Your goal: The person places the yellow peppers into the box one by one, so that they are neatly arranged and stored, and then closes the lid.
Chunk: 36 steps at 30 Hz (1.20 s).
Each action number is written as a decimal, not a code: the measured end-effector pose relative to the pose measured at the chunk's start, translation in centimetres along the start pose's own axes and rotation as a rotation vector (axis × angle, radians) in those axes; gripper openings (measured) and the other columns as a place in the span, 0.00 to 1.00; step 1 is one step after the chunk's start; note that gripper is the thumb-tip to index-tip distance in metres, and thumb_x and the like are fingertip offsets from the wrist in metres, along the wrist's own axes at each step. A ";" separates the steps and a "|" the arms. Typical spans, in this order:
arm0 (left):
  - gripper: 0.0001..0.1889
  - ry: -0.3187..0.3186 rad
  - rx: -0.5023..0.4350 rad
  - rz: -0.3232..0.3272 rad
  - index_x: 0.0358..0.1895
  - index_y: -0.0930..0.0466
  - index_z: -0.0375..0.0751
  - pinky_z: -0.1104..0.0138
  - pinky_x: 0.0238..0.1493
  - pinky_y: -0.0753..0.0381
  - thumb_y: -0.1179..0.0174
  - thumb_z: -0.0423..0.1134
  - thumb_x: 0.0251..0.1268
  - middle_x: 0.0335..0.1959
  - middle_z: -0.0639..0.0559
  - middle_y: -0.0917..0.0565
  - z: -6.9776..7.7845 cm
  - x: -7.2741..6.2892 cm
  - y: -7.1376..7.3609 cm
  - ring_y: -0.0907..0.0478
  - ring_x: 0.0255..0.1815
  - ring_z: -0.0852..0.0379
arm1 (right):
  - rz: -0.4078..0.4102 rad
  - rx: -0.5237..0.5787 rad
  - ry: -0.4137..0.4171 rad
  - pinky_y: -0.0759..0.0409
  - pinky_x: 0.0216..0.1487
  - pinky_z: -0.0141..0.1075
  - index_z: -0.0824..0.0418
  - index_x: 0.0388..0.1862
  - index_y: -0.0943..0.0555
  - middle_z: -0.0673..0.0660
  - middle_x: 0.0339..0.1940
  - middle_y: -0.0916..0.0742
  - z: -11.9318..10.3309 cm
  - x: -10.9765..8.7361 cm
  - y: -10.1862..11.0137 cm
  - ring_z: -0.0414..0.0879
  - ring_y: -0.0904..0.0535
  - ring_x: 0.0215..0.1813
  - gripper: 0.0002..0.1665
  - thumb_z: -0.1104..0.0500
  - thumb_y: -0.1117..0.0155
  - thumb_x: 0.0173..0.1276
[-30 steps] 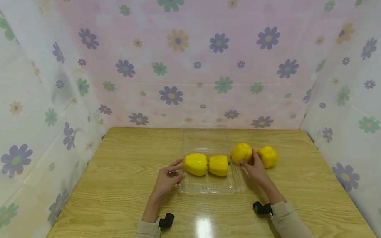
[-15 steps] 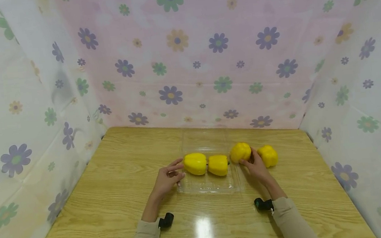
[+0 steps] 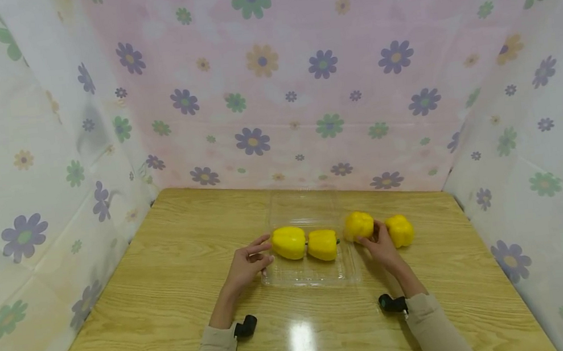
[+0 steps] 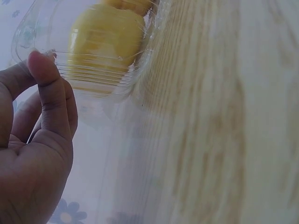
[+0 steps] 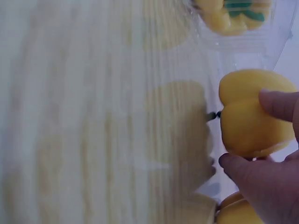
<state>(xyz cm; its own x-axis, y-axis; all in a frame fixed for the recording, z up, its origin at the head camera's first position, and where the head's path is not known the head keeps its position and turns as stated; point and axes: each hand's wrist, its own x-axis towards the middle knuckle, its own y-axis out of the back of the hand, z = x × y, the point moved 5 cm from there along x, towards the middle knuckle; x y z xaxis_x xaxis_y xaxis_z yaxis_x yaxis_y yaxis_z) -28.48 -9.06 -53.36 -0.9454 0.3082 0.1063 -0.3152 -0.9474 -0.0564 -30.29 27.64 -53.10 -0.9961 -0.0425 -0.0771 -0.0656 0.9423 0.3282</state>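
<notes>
A clear plastic clamshell box (image 3: 303, 281) lies with its lid folded back on the table. Inside it, two yellow bell peppers lie end to end, a left one (image 3: 288, 243) and a right one (image 3: 322, 244). At the box's left side, my left hand (image 3: 243, 267) pinches the rim between thumb and fingers, as the left wrist view shows. My right hand (image 3: 383, 248) grips a third yellow bell pepper (image 5: 252, 112) just right of the box, thumb on one side and fingers on the other. Its small dark green stem points toward the table in the right wrist view.
Another yellow bell pepper (image 3: 399, 231) sits on the wooden table (image 3: 189, 231), close to the right hand's knuckles. The thin clear lid (image 3: 302, 205) lies toward the back. Flower-print cloth (image 3: 274, 102) walls in the back and both sides.
My right hand and the pepper it grips have shifted slightly right. The outermost pepper has also moved a little right. The left hand and the box stay in place.
</notes>
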 end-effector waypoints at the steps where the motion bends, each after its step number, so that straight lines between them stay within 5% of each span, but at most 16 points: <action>1: 0.20 -0.001 0.002 0.000 0.61 0.22 0.22 0.73 0.24 0.20 0.36 0.25 0.67 0.76 0.39 0.32 0.0 0.0 0.0 0.23 0.31 0.56 | 0.005 -0.008 -0.001 0.49 0.81 0.56 0.72 0.81 0.63 0.76 0.81 0.50 0.0 0.0 0.0 0.67 0.54 0.82 0.47 0.59 0.45 0.81; 11: 0.20 0.006 0.000 0.004 0.61 0.22 0.22 0.74 0.25 0.20 0.36 0.25 0.68 0.76 0.39 0.32 0.2 -0.1 0.2 0.24 0.30 0.60 | 0.111 -0.223 0.022 0.33 0.71 0.62 0.75 0.80 0.53 0.79 0.73 0.38 -1.0 -1.1 0.4 0.70 0.38 0.72 0.44 0.56 0.43 0.80; 18: 0.20 0.005 0.009 0.009 0.61 0.22 0.22 0.74 0.25 0.20 0.36 0.26 0.68 0.76 0.40 0.32 0.4 0.0 0.4 0.24 0.29 0.60 | 0.142 -0.365 0.008 0.33 0.68 0.65 0.78 0.77 0.46 0.81 0.70 0.37 -2.3 -2.6 0.5 0.72 0.39 0.69 0.48 0.49 0.38 0.76; 36: 0.20 0.003 0.006 0.002 0.61 0.22 0.22 0.73 0.24 0.20 0.36 0.25 0.68 0.76 0.39 0.32 0.2 0.0 0.0 0.25 0.28 0.59 | 0.181 -0.447 0.019 0.27 0.60 0.62 0.81 0.71 0.38 0.81 0.67 0.33 -3.0 -5.2 1.0 0.70 0.33 0.64 0.47 0.52 0.29 0.67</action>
<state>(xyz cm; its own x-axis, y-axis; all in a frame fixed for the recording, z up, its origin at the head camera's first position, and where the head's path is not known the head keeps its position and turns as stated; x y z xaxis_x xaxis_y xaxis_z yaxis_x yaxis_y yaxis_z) -28.44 -9.09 -53.21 -0.9462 0.3070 0.1028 -0.3131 -0.9484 -0.0502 -25.35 27.85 -49.57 -0.9945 0.0992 0.0344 0.0943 0.7005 0.7074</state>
